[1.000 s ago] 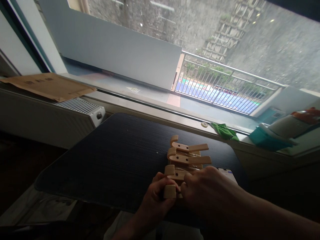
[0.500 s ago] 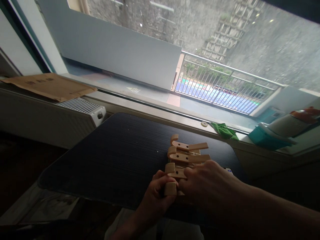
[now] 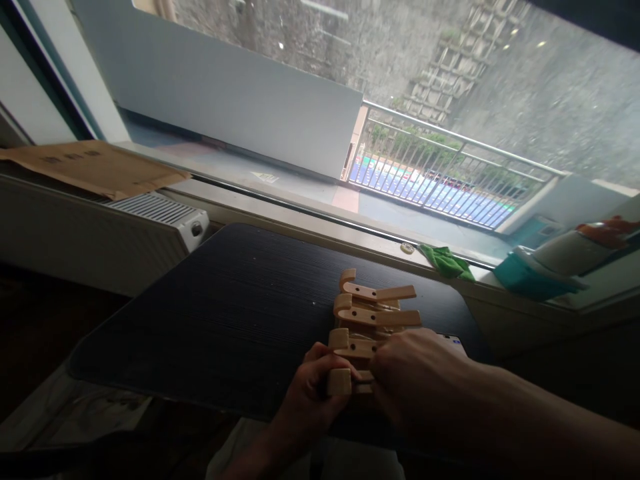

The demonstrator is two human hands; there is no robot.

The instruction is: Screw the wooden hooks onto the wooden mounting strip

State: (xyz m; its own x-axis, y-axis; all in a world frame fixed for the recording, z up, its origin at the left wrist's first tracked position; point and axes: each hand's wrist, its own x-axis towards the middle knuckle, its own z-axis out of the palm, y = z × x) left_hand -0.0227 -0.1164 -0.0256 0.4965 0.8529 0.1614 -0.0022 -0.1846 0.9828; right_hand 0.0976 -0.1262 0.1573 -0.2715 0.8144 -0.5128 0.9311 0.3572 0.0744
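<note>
Nearest pale-tan wooden hook (image 3: 340,382): toward 5 o'clock of black rectangular tabletop (image 3: 215,320); long axis 9-to-3. Left hand (image 3: 314,387) at its curled 9 o'clock end, pinching it, thumb against fingers. Right hand (image 3: 415,373) covers 3 o'clock end; fingertips hidden, cannot tell grip.

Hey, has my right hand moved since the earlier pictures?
Yes, slightly: judged against the farthest wooden hook, the right hand has shifted rightward in view, away from the left hand.

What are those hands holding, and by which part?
The left hand grips the nearest wooden hook by its curled end; the right hand hides the other end, its grip unclear.
</note>
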